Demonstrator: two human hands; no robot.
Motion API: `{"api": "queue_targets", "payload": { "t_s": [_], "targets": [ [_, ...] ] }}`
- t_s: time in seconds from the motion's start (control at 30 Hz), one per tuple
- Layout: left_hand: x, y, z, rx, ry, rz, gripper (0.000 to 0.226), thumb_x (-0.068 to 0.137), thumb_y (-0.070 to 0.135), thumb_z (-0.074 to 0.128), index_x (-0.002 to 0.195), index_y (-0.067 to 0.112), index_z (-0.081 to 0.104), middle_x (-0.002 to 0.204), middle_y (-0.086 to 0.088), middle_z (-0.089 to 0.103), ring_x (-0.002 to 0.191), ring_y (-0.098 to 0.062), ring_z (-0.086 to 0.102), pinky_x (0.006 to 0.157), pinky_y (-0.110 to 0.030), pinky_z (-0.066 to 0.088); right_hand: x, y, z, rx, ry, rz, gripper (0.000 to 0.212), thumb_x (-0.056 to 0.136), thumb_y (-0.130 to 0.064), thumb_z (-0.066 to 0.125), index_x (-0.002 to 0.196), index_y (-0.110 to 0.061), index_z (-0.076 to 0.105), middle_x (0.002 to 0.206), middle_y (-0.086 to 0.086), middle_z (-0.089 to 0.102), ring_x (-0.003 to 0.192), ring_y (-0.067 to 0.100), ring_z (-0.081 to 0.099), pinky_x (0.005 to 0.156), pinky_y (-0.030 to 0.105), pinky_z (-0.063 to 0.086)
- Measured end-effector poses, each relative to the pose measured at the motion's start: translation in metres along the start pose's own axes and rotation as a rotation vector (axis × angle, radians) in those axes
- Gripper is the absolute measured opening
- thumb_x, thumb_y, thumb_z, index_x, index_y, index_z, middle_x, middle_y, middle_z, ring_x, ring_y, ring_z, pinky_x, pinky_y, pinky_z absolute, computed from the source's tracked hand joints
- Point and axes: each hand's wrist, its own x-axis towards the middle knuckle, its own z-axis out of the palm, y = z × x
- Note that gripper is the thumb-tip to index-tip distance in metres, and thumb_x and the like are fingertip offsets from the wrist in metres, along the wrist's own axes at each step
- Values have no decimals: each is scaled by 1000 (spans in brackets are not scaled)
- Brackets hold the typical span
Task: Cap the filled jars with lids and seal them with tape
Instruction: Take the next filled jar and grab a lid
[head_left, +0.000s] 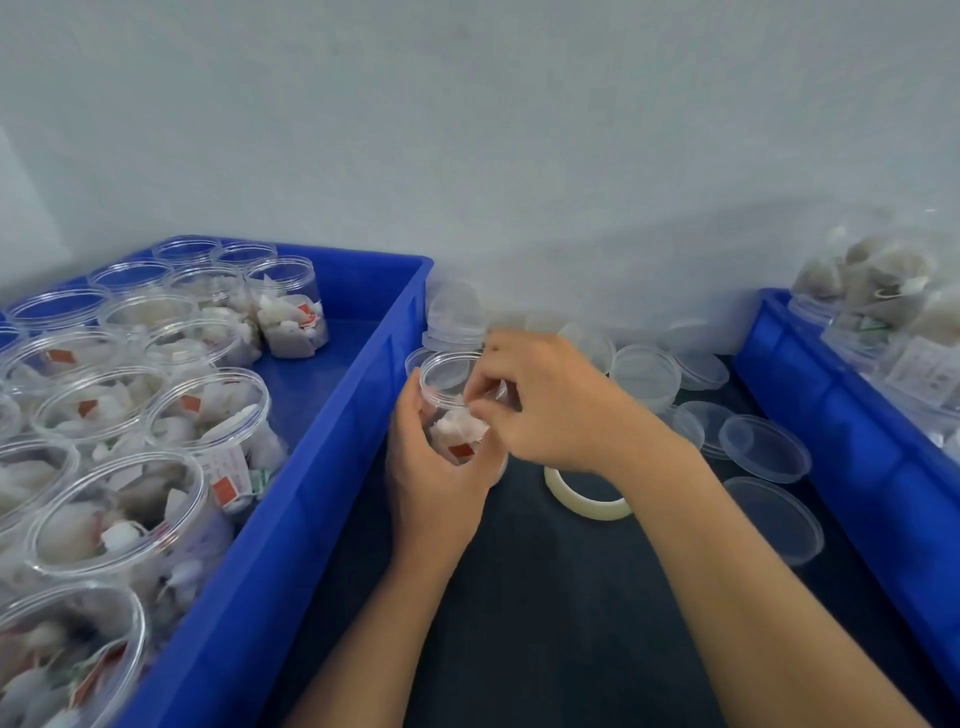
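**Capping barely begun: 1 open jar in hand, a crate of open jars waiting**

The large blue crate (291, 467) on the left holds many clear jars (208, 410) packed with white sachets, and every one that shows is open at the top with no lid on it. By that evidence most of the work is still ahead. A second blue crate (852, 415) at the right edge carries more filled containers, too blurred to say whether they are capped or taped.

Between the crates, on the dark surface (545, 597), loose clear lids (763, 447) lie scattered near the wall, well within reach. A roll of pale tape (587, 493) lies flat just beside the right wrist, held by no hand.

The jar in hand (452, 400) stands between the crates, uncapped. The left hand (431, 467) has its grip wrapped round the jar's body. The right hand (545, 405) has its fingers bent at the jar's mouth, apparently pinching or tucking a sachet (462, 426) down inside. Judged from this, the contents are being settled first; lid and tape are both still to come for this jar.
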Motion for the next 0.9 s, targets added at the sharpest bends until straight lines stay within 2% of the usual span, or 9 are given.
{"api": "queue_targets", "payload": {
  "t_s": [0.07, 0.13, 0.2, 0.33, 0.5, 0.57, 0.7, 0.8, 0.9],
  "targets": [
    [0, 2, 0, -17, 5, 15, 87, 80, 25, 91, 155, 33, 48, 142, 9, 65, 127, -10, 65, 102, -40, 59, 0, 13, 6, 289, 125, 56, 10, 94, -30, 70, 88, -28, 79, 90, -16, 66, 80, 6, 59, 72, 16, 47],
    [-1, 4, 2, -32, 15, 36, 84, 78, 19, 92, 150, 31, 52, 136, 9, 68, 122, -9, 68, 97, -32, 59, 5, 30, 15, 488, 285, 169, 17, 99, -27, 64, 97, -28, 81, 95, -18, 71, 85, 5, 62, 76, 20, 49],
    [-2, 5, 3, -32, 13, 45, 82, 77, 15, 93, 147, 31, 54, 132, 10, 69, 118, -7, 68, 91, -22, 58, 13, 50, 29, 388, 362, 297, 23, 103, -19, 58, 106, -25, 79, 101, -18, 72, 90, 4, 62, 84, 30, 52],
    [-2, 4, 3, -25, 9, 68, 85, 76, 14, 94, 144, 41, 51, 131, 15, 67, 119, -5, 67, 90, -15, 54, 22, 77, 61, -57, 113, 433, 34, 102, -20, 56, 133, -23, 68, 132, 1, 66, 120, 30, 55, 99, 48, 51],
    [-1, 1, 4, -26, 12, 81, 85, 76, 15, 94, 143, 44, 50, 132, 18, 66, 121, -4, 66, 91, -14, 54, 33, 79, 79, -231, 101, 492, 9, 97, -26, 60, 93, -21, 66, 103, 3, 67, 105, 32, 54, 82, 41, 47],
    [-1, 0, 3, -31, 11, 81, 85, 76, 14, 94, 145, 40, 51, 132, 17, 66, 121, -4, 65, 90, -12, 53, 35, 81, 78, -221, 126, 506, 18, 96, -22, 62, 79, -23, 57, 88, 0, 60, 101, 31, 54, 76, 38, 44],
    [-1, -1, 3, -34, -3, 84, 86, 76, 13, 94, 146, 39, 51, 132, 17, 66, 121, -4, 65, 90, -13, 54, 36, 83, 72, -212, 127, 491, 14, 94, -19, 61, 79, -20, 60, 83, 0, 60, 96, 29, 55, 74, 36, 40],
    [-1, -1, 2, -38, -10, 87, 86, 76, 13, 94, 146, 41, 51, 132, 20, 65, 120, -1, 64, 89, -12, 53, 31, 80, 65, -195, 232, 467, 7, 91, -13, 61, 89, -15, 68, 91, 2, 69, 96, 28, 57, 80, 41, 49],
    [-2, 1, 2, -37, -17, 80, 86, 77, 14, 94, 148, 38, 51, 134, 18, 65, 122, -2, 64, 92, -14, 53, 21, 81, 58, -62, 361, 441, 7, 93, -17, 62, 90, -14, 67, 86, 1, 68, 85, 25, 60, 71, 40, 54]
  ]
}}
